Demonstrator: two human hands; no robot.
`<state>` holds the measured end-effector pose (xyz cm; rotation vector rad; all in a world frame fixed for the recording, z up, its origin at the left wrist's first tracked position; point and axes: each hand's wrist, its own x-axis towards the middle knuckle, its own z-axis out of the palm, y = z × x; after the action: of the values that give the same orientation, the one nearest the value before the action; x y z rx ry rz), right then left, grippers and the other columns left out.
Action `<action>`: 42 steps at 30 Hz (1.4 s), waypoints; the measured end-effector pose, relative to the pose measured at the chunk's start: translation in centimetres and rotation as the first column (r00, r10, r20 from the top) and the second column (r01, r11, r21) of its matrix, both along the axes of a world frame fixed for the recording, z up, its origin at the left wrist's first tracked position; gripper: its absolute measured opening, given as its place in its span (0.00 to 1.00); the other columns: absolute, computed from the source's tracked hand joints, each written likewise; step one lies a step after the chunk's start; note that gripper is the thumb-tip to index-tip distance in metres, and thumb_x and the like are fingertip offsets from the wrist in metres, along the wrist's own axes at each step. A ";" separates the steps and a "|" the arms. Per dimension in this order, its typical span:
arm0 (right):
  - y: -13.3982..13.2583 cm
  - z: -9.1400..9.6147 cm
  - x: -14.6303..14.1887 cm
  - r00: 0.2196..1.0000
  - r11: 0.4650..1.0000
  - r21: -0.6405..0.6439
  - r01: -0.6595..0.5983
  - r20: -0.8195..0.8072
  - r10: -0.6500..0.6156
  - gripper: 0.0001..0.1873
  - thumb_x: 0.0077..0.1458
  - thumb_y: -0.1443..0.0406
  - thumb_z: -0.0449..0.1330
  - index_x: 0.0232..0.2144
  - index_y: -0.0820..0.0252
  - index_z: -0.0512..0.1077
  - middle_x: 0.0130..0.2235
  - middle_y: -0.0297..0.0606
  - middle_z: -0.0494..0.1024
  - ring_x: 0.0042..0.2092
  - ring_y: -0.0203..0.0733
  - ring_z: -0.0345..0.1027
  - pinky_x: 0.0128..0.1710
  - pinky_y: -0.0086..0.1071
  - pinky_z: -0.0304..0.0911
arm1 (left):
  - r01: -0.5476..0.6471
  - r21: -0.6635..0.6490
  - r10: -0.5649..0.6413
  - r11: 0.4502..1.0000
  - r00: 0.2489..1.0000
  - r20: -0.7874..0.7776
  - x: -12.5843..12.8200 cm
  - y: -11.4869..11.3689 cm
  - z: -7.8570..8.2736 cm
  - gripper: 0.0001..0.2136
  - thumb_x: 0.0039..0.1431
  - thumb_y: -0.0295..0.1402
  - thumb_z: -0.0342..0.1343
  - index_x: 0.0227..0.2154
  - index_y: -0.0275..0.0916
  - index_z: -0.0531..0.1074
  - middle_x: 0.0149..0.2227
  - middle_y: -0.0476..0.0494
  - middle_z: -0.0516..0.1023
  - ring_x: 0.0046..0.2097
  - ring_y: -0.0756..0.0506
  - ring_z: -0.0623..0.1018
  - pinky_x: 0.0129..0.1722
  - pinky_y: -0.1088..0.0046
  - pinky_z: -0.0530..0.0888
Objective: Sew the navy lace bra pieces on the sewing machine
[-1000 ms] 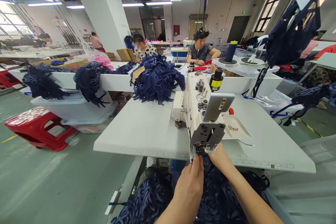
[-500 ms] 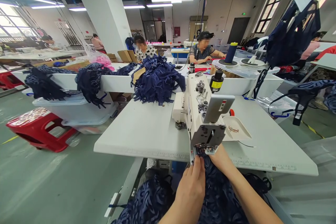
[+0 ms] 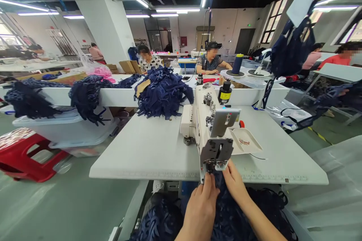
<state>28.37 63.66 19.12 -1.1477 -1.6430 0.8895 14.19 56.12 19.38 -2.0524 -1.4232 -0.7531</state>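
A white sewing machine (image 3: 210, 122) stands on a white table (image 3: 158, 147), its needle end facing me. Dark navy lace fabric (image 3: 226, 214) hangs from under the needle down into my lap. My left hand (image 3: 202, 205) grips the fabric just below the needle, fingers closed on it. My right hand (image 3: 234, 182) pinches the same fabric on the right side of the presser foot, fingertips close to the needle.
A heap of navy pieces (image 3: 164, 90) lies at the table's far side. A small white tray (image 3: 244, 141) sits right of the machine. A red stool (image 3: 19, 156) and clear bins (image 3: 65, 128) stand left. Other people sit at tables behind. Navy garments (image 3: 291, 49) hang at upper right.
My view has shifted slightly right and down. Both hands stay at the needle on the fabric, the right hand a little further out from under the machine head.
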 end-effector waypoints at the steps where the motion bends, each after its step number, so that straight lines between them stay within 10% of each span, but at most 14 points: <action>1: -0.5 -1.0 0.5 0.999 0.999 -0.006 -0.034 -0.004 0.034 0.21 0.63 0.52 0.44 0.43 0.58 0.70 0.42 0.44 0.76 0.47 0.48 0.69 0.50 0.40 0.65 | 0.018 0.001 -0.018 1.000 1.000 -0.007 -0.1 0.1 0.0 0.16 0.67 0.26 0.41 0.48 0.28 0.71 0.45 0.33 0.77 0.29 0.49 0.75 0.27 0.73 0.73; 6: -3.3 -5.1 4.1 0.909 0.930 -0.149 -0.335 0.209 0.361 0.29 0.51 0.47 0.59 0.50 0.58 0.71 0.50 0.46 0.75 0.54 0.55 0.65 0.57 0.44 0.58 | 0.100 -0.031 -0.098 0.995 0.994 0.050 -1.0 0.2 -0.6 0.19 0.65 0.22 0.37 0.53 0.31 0.68 0.50 0.33 0.75 0.36 0.47 0.78 0.34 0.73 0.76; 9: -5.1 -5.9 7.3 0.806 0.873 -0.402 -0.276 0.397 0.438 0.18 0.45 0.59 0.65 0.41 0.55 0.77 0.43 0.41 0.78 0.47 0.54 0.70 0.50 0.41 0.64 | 0.271 -0.176 -0.238 0.946 0.953 0.187 -2.6 -0.4 -0.6 0.20 0.66 0.23 0.36 0.55 0.36 0.66 0.52 0.36 0.74 0.42 0.48 0.78 0.39 0.76 0.77; 15: -7.3 -1.9 12.5 0.706 0.717 -0.602 -0.350 0.333 0.625 0.01 0.43 0.65 0.61 0.24 0.56 0.73 0.23 0.29 0.66 0.29 0.38 0.61 0.31 0.28 0.59 | 0.491 -0.347 -0.380 0.799 0.860 0.341 -8.0 -1.0 -0.4 0.17 0.69 0.32 0.38 0.38 0.43 0.74 0.37 0.46 0.78 0.35 0.53 0.79 0.38 0.87 0.74; 18: -7.8 1.2 10.9 0.700 0.655 -0.571 -0.494 0.185 0.690 0.14 0.49 0.59 0.59 0.19 0.59 0.62 0.21 0.26 0.57 0.25 0.31 0.50 0.23 0.24 0.48 | 0.459 -0.380 -0.371 0.803 0.884 0.284 -7.3 -0.9 -0.7 0.12 0.63 0.34 0.52 0.49 0.45 0.71 0.46 0.45 0.79 0.45 0.47 0.80 0.46 0.77 0.76; 23: -7.7 4.5 5.3 0.761 0.736 -0.359 -0.574 0.096 0.641 0.21 0.58 0.51 0.53 0.22 0.59 0.60 0.22 0.26 0.55 0.24 0.30 0.47 0.22 0.25 0.44 | 0.673 -0.621 -0.229 0.402 0.731 0.643 -1.4 -2.3 0.9 0.27 0.56 0.43 0.60 0.57 0.41 0.64 0.46 0.43 0.79 0.45 0.44 0.79 0.47 0.71 0.74; 25: -7.2 5.6 4.8 0.759 0.754 -0.302 -0.583 0.126 0.638 0.23 0.60 0.50 0.50 0.22 0.60 0.63 0.22 0.26 0.56 0.24 0.30 0.48 0.23 0.25 0.45 | 0.676 -0.690 -0.051 0.260 0.723 0.689 -0.8 -2.6 2.7 0.23 0.52 0.49 0.60 0.45 0.38 0.73 0.33 0.48 0.79 0.34 0.46 0.77 0.36 0.77 0.73; 28: -5.8 7.2 5.8 0.741 0.775 -0.272 -0.571 0.235 0.629 0.21 0.60 0.53 0.53 0.23 0.60 0.69 0.23 0.27 0.63 0.26 0.32 0.55 0.27 0.25 0.49 | 0.692 -0.698 0.129 0.186 0.687 0.715 -2.5 -2.3 5.4 0.23 0.53 0.53 0.56 0.25 0.34 0.73 0.22 0.52 0.66 0.27 0.51 0.66 0.27 0.79 0.62; 32: -3.9 8.3 5.9 0.811 0.808 -0.319 -0.495 0.164 0.562 0.13 0.57 0.55 0.58 0.31 0.58 0.74 0.27 0.29 0.70 0.29 0.34 0.60 0.29 0.26 0.53 | 0.649 -0.685 0.201 0.332 0.661 0.723 -5.7 -1.5 7.3 0.22 0.60 0.50 0.49 0.21 0.35 0.67 0.22 0.53 0.61 0.28 0.52 0.61 0.28 0.77 0.59; 37: -2.1 6.4 1.6 0.948 0.951 -0.161 -0.262 0.140 0.285 0.09 0.58 0.58 0.57 0.33 0.57 0.71 0.32 0.31 0.72 0.34 0.38 0.64 0.34 0.29 0.59 | 0.335 -0.666 0.166 0.666 0.805 0.570 -7.4 0.2 6.9 0.17 0.64 0.43 0.46 0.27 0.38 0.72 0.26 0.49 0.71 0.32 0.47 0.71 0.32 0.73 0.67; 40: -1.7 4.6 -0.4 0.980 0.988 -0.063 -0.142 0.133 0.149 0.10 0.60 0.58 0.55 0.36 0.58 0.69 0.33 0.34 0.70 0.34 0.40 0.63 0.36 0.32 0.61 | 0.108 -0.331 0.034 0.937 0.918 0.396 -6.8 0.7 5.8 0.12 0.65 0.37 0.47 0.41 0.38 0.74 0.40 0.42 0.77 0.43 0.42 0.75 0.43 0.65 0.72; 42: -1.5 3.9 -0.7 0.987 0.991 -0.049 -0.122 0.101 0.126 0.11 0.60 0.57 0.54 0.37 0.58 0.69 0.34 0.35 0.69 0.35 0.40 0.63 0.36 0.33 0.62 | 0.181 -0.144 -0.143 0.973 0.959 0.243 -5.7 0.5 4.8 0.13 0.66 0.33 0.48 0.49 0.37 0.71 0.49 0.40 0.76 0.50 0.43 0.74 0.51 0.64 0.70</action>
<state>27.69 62.12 22.99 -1.1471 -1.8040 0.9615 8.47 56.66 24.20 -2.2919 -1.4977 -1.0009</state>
